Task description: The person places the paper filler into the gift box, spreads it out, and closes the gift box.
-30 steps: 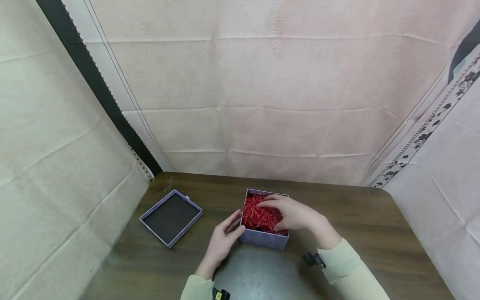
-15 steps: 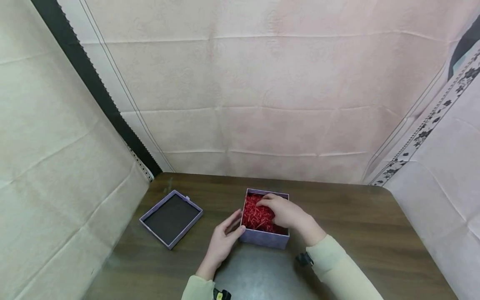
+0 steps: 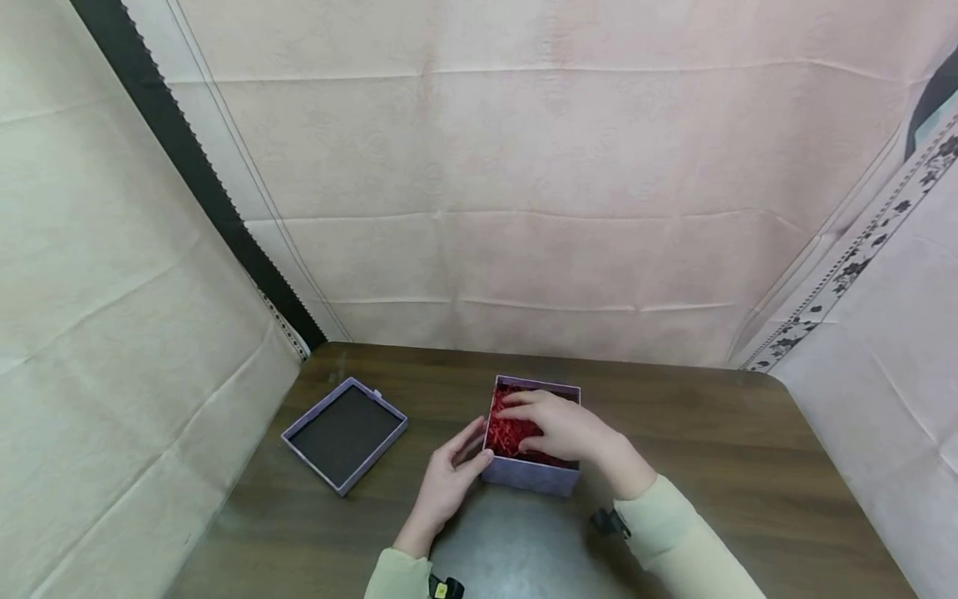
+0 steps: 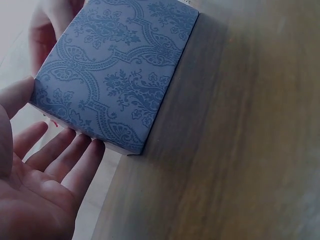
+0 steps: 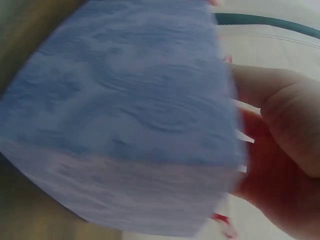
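A purple patterned gift box [image 3: 530,477] stands without its lid on the table, full of red shredded paper [image 3: 509,431]. At its left side is my left hand [image 3: 443,484]; the left wrist view shows the fingers [image 4: 65,150] extended along the wall and the thumb at the near corner. My right hand [image 3: 565,428] reaches over the right rim, its fingers spread on the red shreds and the thumb apart from them. In the right wrist view the blurred box wall [image 5: 120,95] hides the fingertips.
The purple-rimmed box lid [image 3: 342,488], dark inside, lies inside-up and turned askew on the left of the wooden table [image 3: 718,466]. Pale cloth [image 3: 524,166] hangs behind the table and along both sides.
My right hand moved leftward and deeper over the red shreds, its fingers drew together, then spread again further left. The left hand stayed at the box's side.
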The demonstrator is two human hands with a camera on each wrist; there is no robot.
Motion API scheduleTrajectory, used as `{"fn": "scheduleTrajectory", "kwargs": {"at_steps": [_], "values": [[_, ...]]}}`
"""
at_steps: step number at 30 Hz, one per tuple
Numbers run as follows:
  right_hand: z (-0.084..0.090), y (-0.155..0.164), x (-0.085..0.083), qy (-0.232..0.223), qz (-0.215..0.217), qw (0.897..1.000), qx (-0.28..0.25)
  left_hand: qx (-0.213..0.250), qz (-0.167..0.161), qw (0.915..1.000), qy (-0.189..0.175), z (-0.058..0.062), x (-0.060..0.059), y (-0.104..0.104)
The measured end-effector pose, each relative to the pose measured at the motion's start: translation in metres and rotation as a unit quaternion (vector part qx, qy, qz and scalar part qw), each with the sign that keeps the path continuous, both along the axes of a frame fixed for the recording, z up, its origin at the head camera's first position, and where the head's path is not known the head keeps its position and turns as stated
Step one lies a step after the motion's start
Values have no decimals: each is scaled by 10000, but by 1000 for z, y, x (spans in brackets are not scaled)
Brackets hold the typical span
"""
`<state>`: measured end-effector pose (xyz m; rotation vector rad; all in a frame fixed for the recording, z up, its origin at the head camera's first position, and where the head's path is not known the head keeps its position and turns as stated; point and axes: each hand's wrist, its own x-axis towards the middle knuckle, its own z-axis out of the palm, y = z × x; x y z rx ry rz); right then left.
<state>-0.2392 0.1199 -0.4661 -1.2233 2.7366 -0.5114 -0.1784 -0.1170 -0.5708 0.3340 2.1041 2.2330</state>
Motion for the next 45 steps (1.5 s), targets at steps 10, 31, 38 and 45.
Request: {"fn": "scheduleTrajectory", "kwargs": {"at_steps": [10,31,38,45], "values": [[-25,-3,-9,231,-253,9992,225,-22,42,10000,-27,4,2,1],[-5,21,4,-383,-509,9949,-776,-19,25,10000,-42,1,1,1],[-7,32,19,-334,-760,9952,-520,-15,35,10000,-53,2,1,1],[-12,25,19,-87,-902,9959,-35,-55,87,9999,-85,3,2,1]]}}
